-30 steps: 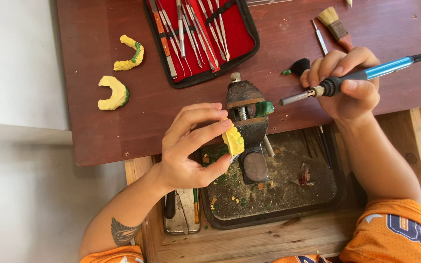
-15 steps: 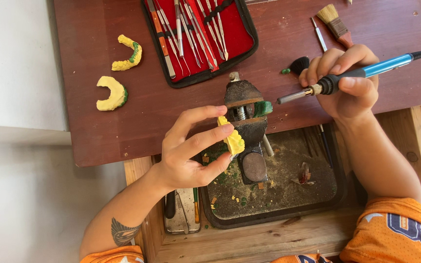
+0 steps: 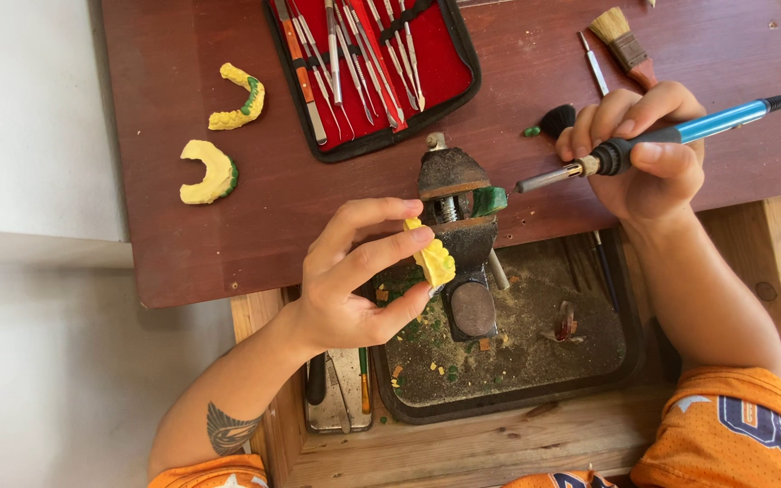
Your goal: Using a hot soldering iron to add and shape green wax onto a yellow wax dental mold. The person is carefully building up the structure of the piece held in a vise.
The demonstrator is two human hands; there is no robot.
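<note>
My left hand (image 3: 354, 280) pinches a small yellow dental cast (image 3: 433, 258) between thumb and fingers, just left of a dark bench vise (image 3: 459, 237). My right hand (image 3: 639, 154) grips a blue-handled electric tool (image 3: 653, 143) like a pen. Its metal tip points left toward a green piece (image 3: 490, 200) clamped at the vise. The tip stays a short way from both the cast and the green piece.
Two yellow arch-shaped casts (image 3: 237, 95) (image 3: 208, 172) lie on the brown table's left side. An open red case of metal instruments (image 3: 368, 63) sits at the top. A brush (image 3: 624, 36) lies top right. A dark tray (image 3: 517, 361) with debris sits in the open drawer.
My left hand lifted the yellow cast slightly up and right, closer to the vise. My right hand and the blue tool barely moved.
</note>
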